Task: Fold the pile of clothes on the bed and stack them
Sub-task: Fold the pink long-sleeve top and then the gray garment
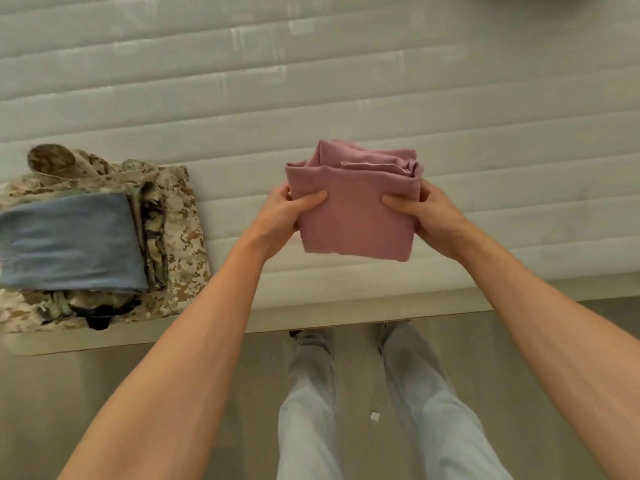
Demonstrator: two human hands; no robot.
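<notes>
- Pink garment (353, 209): folded into a squarish bundle, soft matte knit by the look, a pale hem edge showing on its top layer; I hold it over the near part of the bed, apart from the stack.
- My left hand (282, 220) and right hand (429, 216) clamp its two sides, thumbs on top, remaining fingers hidden beneath.
- Stack (97, 237) at my left: folded blue-grey cloth (69, 240), smooth, lying on camouflage pieces (180, 216), stiffer-looking, pixel-patterned.
- Bed (346, 81): bare quilted mattress, ribbed in long channels, faint sheen.
- Progress, my judgement: no loose pile in view; this bundle seems last, still to be stacked.
</notes>
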